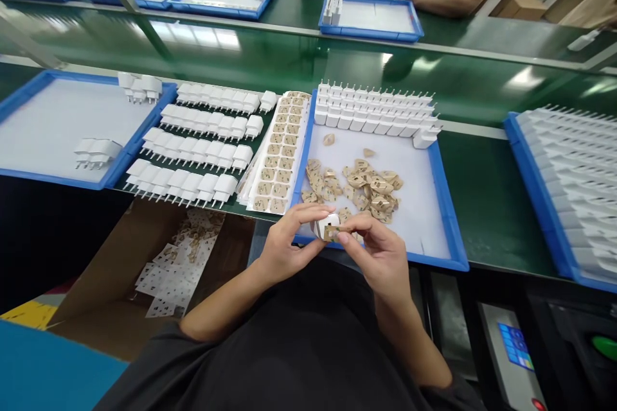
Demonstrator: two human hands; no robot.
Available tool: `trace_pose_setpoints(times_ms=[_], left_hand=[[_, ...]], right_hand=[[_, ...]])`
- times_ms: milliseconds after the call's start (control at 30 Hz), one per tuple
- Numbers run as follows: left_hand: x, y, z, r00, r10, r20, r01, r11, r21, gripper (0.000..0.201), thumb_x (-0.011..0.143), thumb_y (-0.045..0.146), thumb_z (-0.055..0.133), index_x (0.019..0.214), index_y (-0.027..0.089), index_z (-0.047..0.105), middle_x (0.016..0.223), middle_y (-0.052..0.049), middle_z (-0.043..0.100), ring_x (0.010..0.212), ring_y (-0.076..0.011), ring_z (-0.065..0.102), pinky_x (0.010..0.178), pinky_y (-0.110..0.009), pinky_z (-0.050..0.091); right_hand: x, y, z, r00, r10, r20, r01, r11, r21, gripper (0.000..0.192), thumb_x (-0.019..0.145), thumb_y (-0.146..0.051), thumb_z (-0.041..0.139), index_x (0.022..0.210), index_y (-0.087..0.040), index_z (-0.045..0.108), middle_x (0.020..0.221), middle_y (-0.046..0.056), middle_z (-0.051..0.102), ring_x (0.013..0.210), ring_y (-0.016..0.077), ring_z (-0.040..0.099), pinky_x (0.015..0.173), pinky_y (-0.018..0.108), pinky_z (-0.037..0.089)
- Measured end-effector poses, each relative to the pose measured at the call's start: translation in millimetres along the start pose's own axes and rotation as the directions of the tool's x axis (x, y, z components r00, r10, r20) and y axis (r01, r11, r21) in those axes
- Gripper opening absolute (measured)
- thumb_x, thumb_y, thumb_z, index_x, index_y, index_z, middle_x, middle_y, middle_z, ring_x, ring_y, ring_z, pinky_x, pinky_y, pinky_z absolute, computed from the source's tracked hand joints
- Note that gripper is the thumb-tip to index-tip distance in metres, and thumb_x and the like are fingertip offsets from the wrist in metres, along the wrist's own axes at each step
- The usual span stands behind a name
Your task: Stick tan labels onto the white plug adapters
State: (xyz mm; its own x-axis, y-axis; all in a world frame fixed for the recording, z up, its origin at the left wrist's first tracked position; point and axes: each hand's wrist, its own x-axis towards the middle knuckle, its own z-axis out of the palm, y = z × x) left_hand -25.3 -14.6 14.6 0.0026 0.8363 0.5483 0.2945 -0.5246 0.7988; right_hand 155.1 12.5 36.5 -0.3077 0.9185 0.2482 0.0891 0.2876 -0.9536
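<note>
White plastic charger plug (324, 226), pinched between the fingertips of the left hand (284, 245) and the right hand (380, 255), sits just above the near rim of the blue tray (450, 218). Both hands are closed on it, and the right thumb and forefinger also press a small tan label (332, 233) against its face. Good practice would be to square the label to the face's edges before pressing it flat. The plug's long axis appears to lie roughly left to right; which way its prongs point cannot be told. Farther off in the tray lie loose peeled backings (359, 183), then a row of white plugs (376, 112). Left of the tray rests a label sheet (279, 154); beyond runs the green conveyor (270, 58).
</note>
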Motion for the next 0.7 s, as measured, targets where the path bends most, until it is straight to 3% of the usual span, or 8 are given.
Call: trace_pose_setpoints(times_ms=[700], left_hand=[[-0.3, -0.8, -2.0, 1.0, 0.001, 0.028, -0.002, 1.0, 0.03, 0.04, 0.086, 0.011, 0.073, 0.122, 0.022, 0.061, 0.121, -0.011, 0.074, 0.119, -0.0227, 0.068, 0.104, -0.04, 0.055]], right_hand=[[-0.7, 0.7, 1.8, 0.999, -0.027, 0.016, 0.027, 1.0, -0.015, 0.003, 0.092, -0.021, 0.07, 0.092, -0.024, 0.071, 0.081, 0.0, 0.069, 0.075, 0.0154, 0.063, 0.07, 0.03, 0.051]])
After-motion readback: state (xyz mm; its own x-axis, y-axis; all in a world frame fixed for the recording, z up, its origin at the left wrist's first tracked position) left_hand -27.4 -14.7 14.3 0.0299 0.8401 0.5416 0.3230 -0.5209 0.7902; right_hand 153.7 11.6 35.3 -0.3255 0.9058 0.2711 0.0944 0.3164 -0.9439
